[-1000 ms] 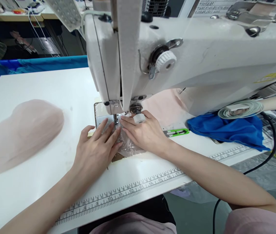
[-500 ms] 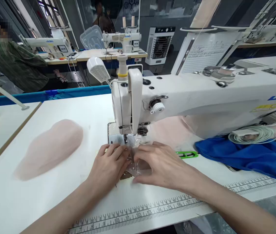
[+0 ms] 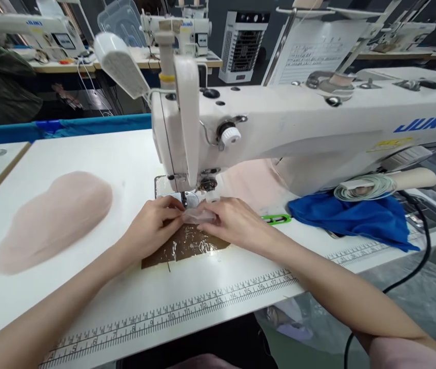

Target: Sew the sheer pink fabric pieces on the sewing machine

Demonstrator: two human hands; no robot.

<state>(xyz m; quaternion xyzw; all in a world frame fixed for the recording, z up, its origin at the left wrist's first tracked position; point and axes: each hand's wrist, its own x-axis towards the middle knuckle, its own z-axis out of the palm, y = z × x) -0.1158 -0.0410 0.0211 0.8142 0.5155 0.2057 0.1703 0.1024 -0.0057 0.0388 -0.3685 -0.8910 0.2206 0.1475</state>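
Note:
Just in front of the presser foot of a white sewing machine, both hands pinch a small piece of sheer pale fabric. My left hand grips its left end with thumb and fingers together. At the other end, my right hand has its fingers closed on the cloth. Below them a glossy brown taped patch covers part of the table. A sheer pink fabric piece lies flat to the left. More pink fabric rests under the machine arm.
Green thread snips lie right of my right hand, beside a blue cloth and a coil of pale cord. A printed ruler runs along the table's front edge. A person's sleeve shows at the far left.
My view has tilted down and shifted right. My hands have lifted off the taped patch, which now shows more, and the pale fabric is now gathered up between them.

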